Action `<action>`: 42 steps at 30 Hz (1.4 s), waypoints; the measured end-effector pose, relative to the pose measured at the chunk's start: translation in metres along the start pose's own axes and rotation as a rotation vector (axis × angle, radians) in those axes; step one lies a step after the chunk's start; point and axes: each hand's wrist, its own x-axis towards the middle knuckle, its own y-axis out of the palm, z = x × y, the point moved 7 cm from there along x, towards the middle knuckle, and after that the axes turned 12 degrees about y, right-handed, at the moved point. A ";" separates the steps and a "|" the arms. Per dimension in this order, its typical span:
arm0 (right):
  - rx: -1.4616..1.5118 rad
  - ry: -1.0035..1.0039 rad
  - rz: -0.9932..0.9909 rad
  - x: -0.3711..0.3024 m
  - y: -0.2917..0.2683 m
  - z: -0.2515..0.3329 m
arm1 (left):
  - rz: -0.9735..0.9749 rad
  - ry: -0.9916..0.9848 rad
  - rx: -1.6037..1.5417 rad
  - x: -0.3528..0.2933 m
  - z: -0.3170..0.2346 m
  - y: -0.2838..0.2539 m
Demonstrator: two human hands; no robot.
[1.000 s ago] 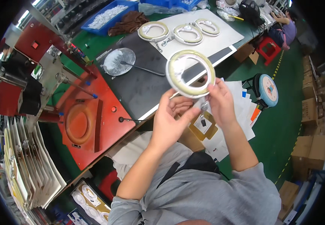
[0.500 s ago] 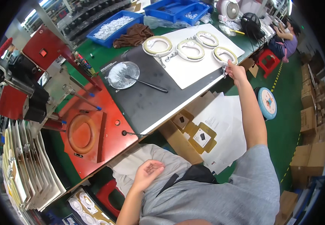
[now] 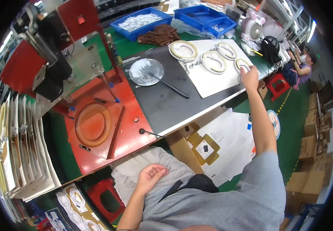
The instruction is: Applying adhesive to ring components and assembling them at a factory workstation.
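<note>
My right hand (image 3: pixel 250 78) reaches out to the far right end of the white sheet (image 3: pixel 208 87), its fingers closed on the edge of an oval white ring (image 3: pixel 240 62) with a cream rim. This ring is partly hidden by the hand. Three similar rings lie on the sheet: one at its left (image 3: pixel 183 50), one in the middle (image 3: pixel 213 62) and one behind (image 3: pixel 227 50). Small metal clasps hang from some of them. Over my lap, my left hand (image 3: pixel 151 178) is loosely closed, fingers curled toward the thumb, with nothing visible in it.
A clear dish (image 3: pixel 138 68) of white paste holds a black spatula (image 3: pixel 174 88). To the left stands a red press (image 3: pixel 133 133) with a round orange mould (image 3: pixel 93 124). Blue trays (image 3: pixel 133 32) are at the back. White sheets (image 3: pixel 232 142) lie below the table edge.
My view has turned, so the bench sits further right and the press shows more. My right hand has shifted from the ring's near edge further over it. The left hand stays over my lap.
</note>
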 end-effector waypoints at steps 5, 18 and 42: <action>-0.020 -0.792 0.299 -0.094 0.013 0.089 | 0.044 0.043 0.042 -0.002 -0.004 -0.003; -0.322 -0.766 0.211 -0.061 0.051 0.123 | 0.041 0.046 -0.064 -0.001 0.008 0.000; 0.189 -1.003 1.782 -0.527 -0.083 0.166 | -0.667 0.398 0.088 -0.148 -0.132 -0.192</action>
